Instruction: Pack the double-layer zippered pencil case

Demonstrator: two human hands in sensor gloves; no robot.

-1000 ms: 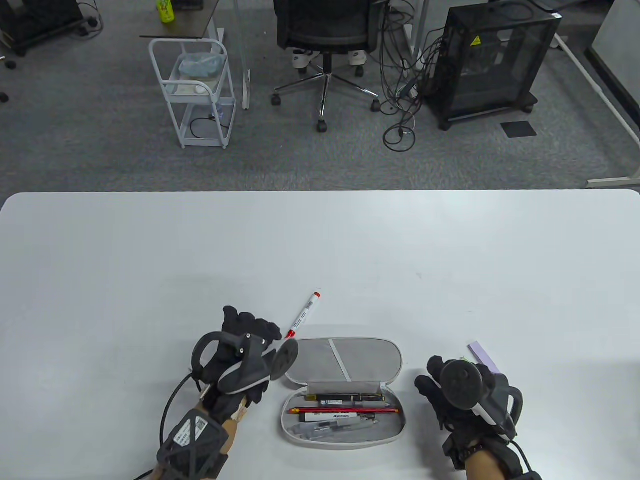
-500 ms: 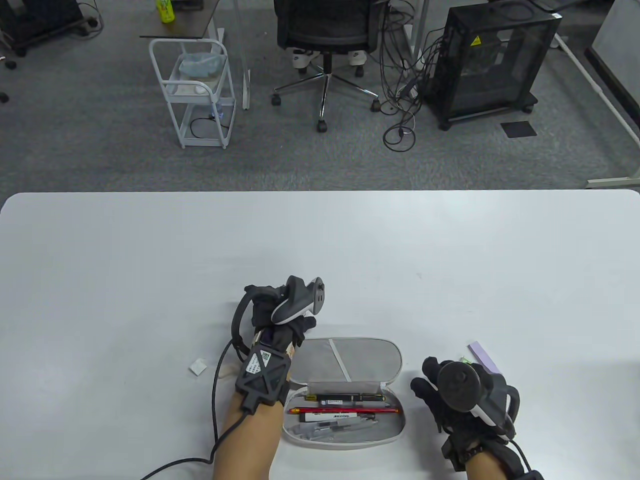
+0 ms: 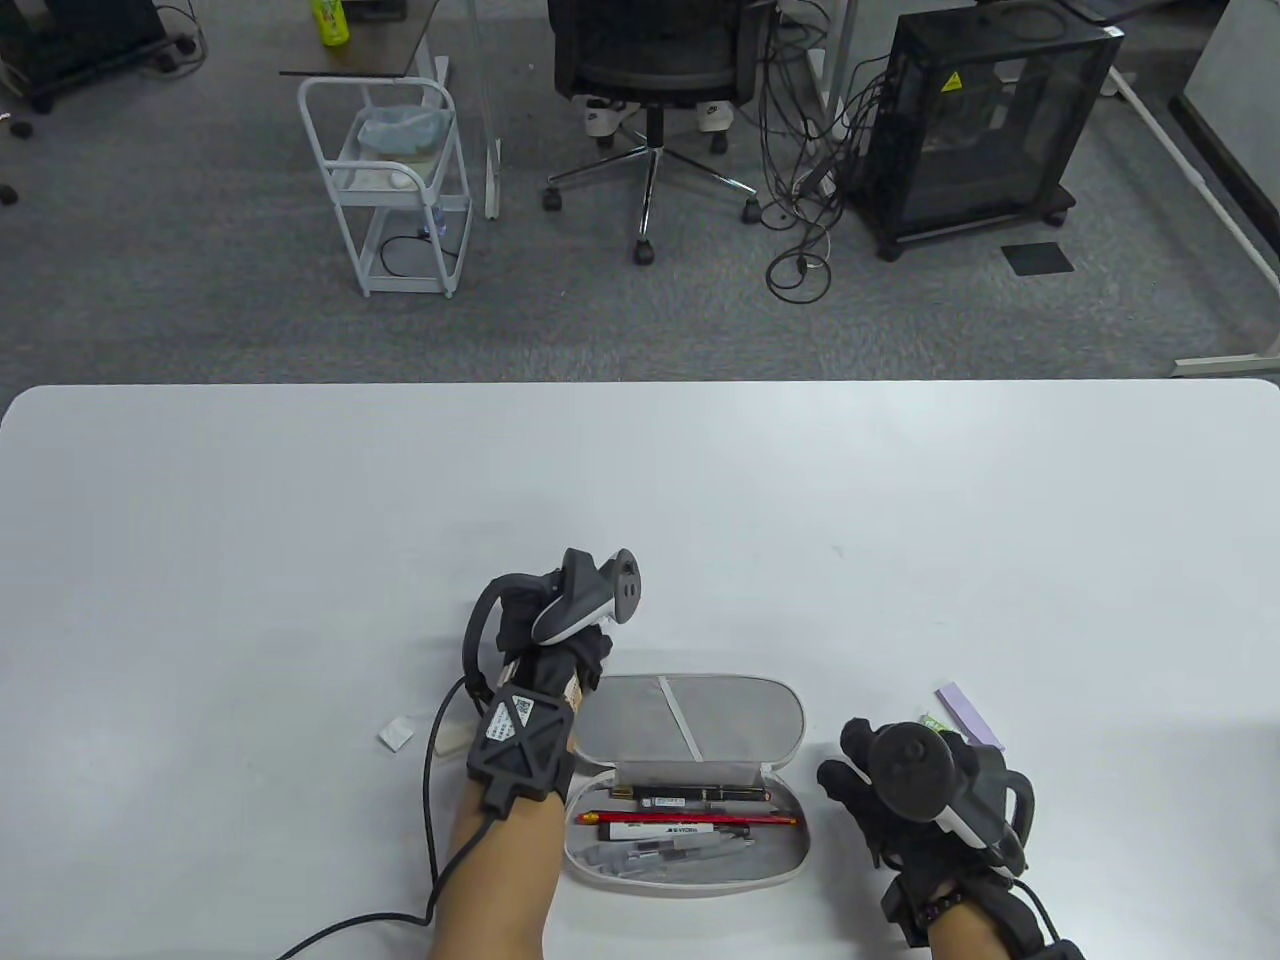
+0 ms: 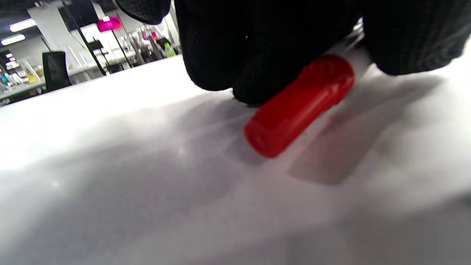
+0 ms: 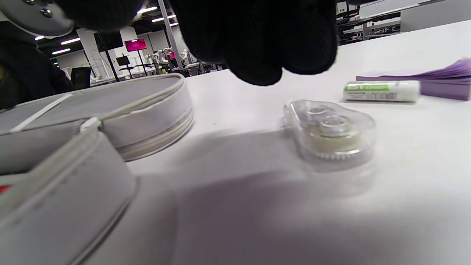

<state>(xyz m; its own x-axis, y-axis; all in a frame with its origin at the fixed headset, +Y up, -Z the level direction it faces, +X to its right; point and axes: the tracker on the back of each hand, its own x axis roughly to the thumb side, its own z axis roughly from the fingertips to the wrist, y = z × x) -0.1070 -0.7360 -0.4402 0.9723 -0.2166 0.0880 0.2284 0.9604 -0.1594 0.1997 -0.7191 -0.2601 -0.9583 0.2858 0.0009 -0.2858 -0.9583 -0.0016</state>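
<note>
Left hand's fingers (image 4: 257,55) curled on red-capped marker (image 4: 298,106); right hand's fingers (image 5: 257,40) loosely bent, holding nothing.

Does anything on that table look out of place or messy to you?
Nothing looks spilled or broken. The pencil case lies open with pens lined up inside. A small white scrap sits alone left of it, and the left hand grips a red-capped marker against the table.

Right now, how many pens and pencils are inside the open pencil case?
5 that I can make out in the pencil case: a black pen farthest back, a red pencil, a white marker, and two grey pens nearest. More may be hidden underneath.
</note>
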